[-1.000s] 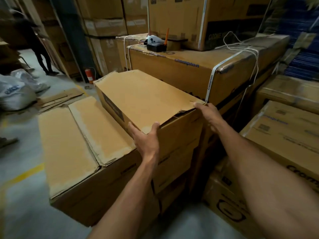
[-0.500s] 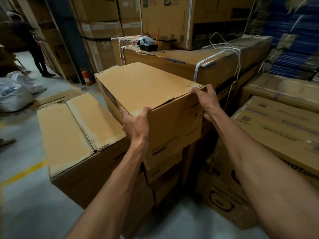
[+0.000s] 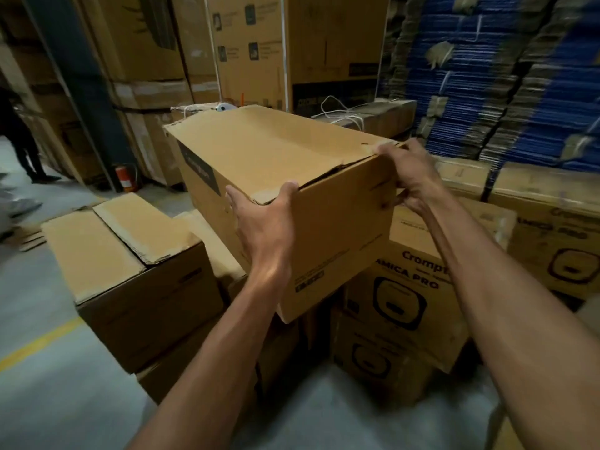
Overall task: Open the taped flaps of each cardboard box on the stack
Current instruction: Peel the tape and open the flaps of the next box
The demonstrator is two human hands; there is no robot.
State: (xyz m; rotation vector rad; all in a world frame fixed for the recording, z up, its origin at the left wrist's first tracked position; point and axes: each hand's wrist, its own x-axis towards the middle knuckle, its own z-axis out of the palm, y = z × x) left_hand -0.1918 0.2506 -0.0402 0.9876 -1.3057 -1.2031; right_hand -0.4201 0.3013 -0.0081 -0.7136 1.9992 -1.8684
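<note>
A long brown cardboard box [image 3: 292, 164] is held up in the air above the stack, tilted, its top flaps closed with a torn gap at the near edge. My left hand [image 3: 263, 222] grips its near left corner, thumb on the top edge and fingers down the side. My right hand [image 3: 409, 177] grips the near right corner, fingers curled round the end of the box. Below lies the rest of the stack [image 3: 220, 254], mostly hidden by the box.
A low box with loose top flaps [image 3: 130, 248] stands on the left. Printed boxes [image 3: 402, 287] sit lower right, tall cartons [image 3: 292, 50] behind, blue flat-packed bundles [image 3: 487, 76] at the back right. A strapped box [image 3: 376, 115] sits behind. A fire extinguisher [image 3: 125, 178] and a person [image 3: 19, 138] are at the left.
Both hands have lifted the box off the stack, up and toward me. The view has swung upward and to the right.
</note>
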